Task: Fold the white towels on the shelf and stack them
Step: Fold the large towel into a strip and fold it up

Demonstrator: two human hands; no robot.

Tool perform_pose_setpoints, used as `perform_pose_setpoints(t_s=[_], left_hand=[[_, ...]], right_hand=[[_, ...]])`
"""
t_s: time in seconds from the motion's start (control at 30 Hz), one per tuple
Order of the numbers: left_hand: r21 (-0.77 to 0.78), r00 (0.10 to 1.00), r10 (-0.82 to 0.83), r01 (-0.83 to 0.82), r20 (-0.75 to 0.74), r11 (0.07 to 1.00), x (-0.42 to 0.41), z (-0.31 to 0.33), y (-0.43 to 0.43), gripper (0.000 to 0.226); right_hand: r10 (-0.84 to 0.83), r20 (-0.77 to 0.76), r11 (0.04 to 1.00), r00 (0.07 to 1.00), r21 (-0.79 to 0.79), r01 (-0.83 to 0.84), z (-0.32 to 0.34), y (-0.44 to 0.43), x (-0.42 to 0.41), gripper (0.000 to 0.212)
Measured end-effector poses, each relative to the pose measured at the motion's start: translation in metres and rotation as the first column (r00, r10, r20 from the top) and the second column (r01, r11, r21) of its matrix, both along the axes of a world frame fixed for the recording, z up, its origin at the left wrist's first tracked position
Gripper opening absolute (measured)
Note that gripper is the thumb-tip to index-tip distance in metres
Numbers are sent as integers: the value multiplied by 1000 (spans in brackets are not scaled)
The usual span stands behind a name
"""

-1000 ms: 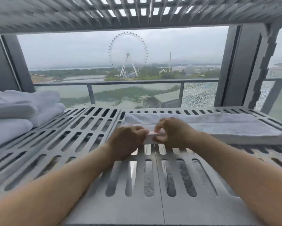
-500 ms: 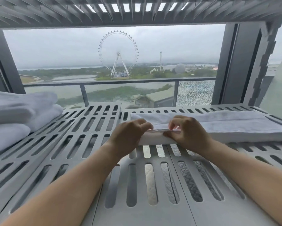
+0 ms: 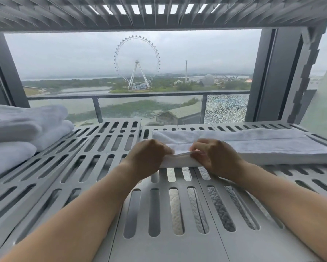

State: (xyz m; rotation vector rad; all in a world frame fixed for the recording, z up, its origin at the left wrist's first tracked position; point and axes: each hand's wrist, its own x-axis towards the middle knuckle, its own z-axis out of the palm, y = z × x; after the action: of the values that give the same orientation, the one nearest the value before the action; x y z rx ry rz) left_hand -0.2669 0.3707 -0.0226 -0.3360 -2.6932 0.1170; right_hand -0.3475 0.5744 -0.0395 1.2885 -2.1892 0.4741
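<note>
The curled fingers of the right hand and those of the left hand pinch the near edge of a long, folded white terry towel at its left end. The two sets of fingertips face each other with a short stretch of hem between them, raised slightly off the layers beneath. Both hands are knuckles-up, and the bare forearms reach in from the near edge.

The towel lies flat as a narrow band along the right half of a pale grey slotted metal shelf, its far end reaching the shelf's right side. On the left end of the same shelf, well apart from the hands, sits a stack of folded white towels. A second slotted metal shelf spans overhead. Behind the shelving, a window shows a dark balcony railing and a distant white Ferris wheel.
</note>
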Motion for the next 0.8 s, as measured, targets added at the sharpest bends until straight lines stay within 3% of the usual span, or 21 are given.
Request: perform_pose_setpoints(t_s=[0.13, 0.27, 0.33, 0.47, 0.6, 0.7, 0.8], left_hand=[[17, 998, 46, -47, 53, 999, 6, 7, 3, 45], [78, 995, -7, 0, 98, 997, 11, 16, 4, 28], [139, 992, -6, -11, 127, 990, -5, 23, 8, 31], [181, 955, 62, -118, 290, 976, -50, 27, 41, 36], [177, 873, 125, -233, 472, 956, -77, -4, 47, 55], [174, 859, 193, -306, 475, 936, -84, -18, 33, 64], [145, 846, 224, -330, 485, 933, -84, -19, 29, 72]], right_hand=[[29, 40, 997, 999, 64, -31, 5, 0, 4, 13], [23, 288, 999, 957, -37, -13, 19, 0, -6, 22], [-50, 356, 998, 933, -22, 62, 26, -7, -20, 25], [-199, 466, 978, 862, 151, 144, 30, -31, -42, 32], [-224, 554, 959, 802, 273, 79, 18, -43, -59, 35], [-378, 479, 873, 792, 470, 132, 11, -30, -71, 51], [-527, 440, 781, 728, 589, 209, 13, -6, -80, 63]])
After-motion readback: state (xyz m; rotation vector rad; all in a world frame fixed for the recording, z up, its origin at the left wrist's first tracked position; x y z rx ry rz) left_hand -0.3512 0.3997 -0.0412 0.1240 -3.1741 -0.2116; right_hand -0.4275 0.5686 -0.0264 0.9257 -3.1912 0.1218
